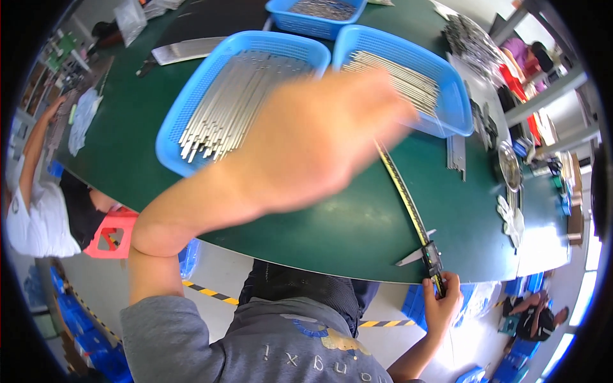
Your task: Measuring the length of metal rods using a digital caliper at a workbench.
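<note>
Head view: blurred left hand (313, 143) over trays (191, 108).

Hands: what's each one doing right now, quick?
Left hand: blurred above the blue baskets, grip can't be told.
Right hand: closed on the caliper.

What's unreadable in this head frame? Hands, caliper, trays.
- Left hand: motion-blurred; fingers and any grip can't be told.
- Right blue tray: near corner and some metal strips hidden behind that hand.
- Caliper: far end hidden by the hand; scale too small.
- Right hand: grips the caliper's near end, fingertips hidden under the table edge.
- Far blue tray: cut by the top rim.
</note>
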A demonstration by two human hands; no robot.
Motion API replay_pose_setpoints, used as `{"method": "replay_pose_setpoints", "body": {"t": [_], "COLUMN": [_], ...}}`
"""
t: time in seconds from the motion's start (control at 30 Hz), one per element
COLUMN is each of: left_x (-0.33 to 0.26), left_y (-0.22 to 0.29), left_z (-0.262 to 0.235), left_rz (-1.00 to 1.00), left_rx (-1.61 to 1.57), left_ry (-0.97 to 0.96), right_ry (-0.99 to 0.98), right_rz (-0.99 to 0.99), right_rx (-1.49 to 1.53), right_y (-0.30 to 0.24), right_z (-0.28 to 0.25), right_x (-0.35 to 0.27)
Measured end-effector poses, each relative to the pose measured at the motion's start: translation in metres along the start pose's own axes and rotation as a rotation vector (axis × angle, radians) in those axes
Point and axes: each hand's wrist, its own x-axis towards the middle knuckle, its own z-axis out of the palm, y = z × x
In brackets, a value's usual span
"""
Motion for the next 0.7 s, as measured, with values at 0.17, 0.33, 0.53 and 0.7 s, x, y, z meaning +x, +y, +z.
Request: {"method": "replay_pose_setpoints", "body": {"t": [0.17,0.33,0.53,0.7], "left_x": [-0.036,-0.076,-0.083,-0.084], "left_y": [0.058,0.061,0.051,0.047], "left_z": [0.082,0.109,0.118,0.119], "left_rz": [0.465,0.478,0.356,0.324], "left_rx": [-0.117,-0.215,-0.103,-0.067], "left_ry": [0.103,-0.059,-0.058,-0.042], "right_ry": [0.044,0.045,0.02,0.006], "right_rz": [0.024,0.094,0.115,0.132], "right_rx": [0.052,0.071,0.077,0.09], "right_y": [-0.006,-0.007,-0.006,-0.006], "right_z": [0.0,0.0,0.001,0.002], "right_x": [-0.013,-0.018,-0.014,-0.015]}}
